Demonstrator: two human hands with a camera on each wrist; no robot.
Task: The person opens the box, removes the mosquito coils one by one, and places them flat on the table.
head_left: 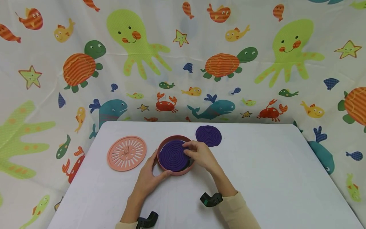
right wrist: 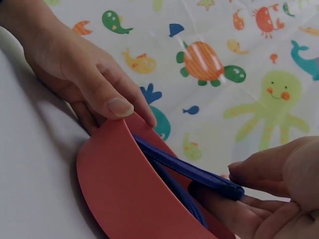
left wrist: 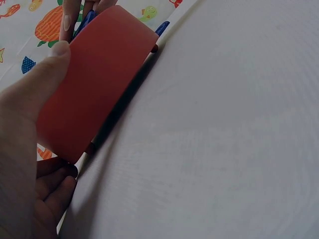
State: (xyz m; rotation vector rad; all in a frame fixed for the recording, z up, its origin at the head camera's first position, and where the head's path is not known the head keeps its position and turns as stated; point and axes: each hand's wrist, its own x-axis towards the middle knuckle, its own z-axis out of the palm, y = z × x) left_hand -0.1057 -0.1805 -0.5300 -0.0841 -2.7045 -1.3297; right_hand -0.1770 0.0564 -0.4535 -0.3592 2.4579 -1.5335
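At the near side, two beige sleeves reach in over a white table, each wrist wearing a small black device. Behind the table hangs a white cloth printed with turtles, octopuses, whales, crabs and fish.

On the table, left of its middle, stands a round pink container. The left hand grips its wall, the thumb at the near rim and the fingers round the left side. The right hand pinches the edge of a purple coil between thumb and fingers; the coil sits tilted at the container's mouth, its pinched edge raised. A blue piece shows beneath it inside; I cannot tell what it is. A slotted pink disc lies flat to the left, near the container, and a second purple coil lies just beyond the right hand.

A broad stretch of tabletop runs from the right arm to the slanting right edge, well apart from the container. The left edge passes nearer, outside the disc. The far edge runs just behind the second coil, up against the cloth.
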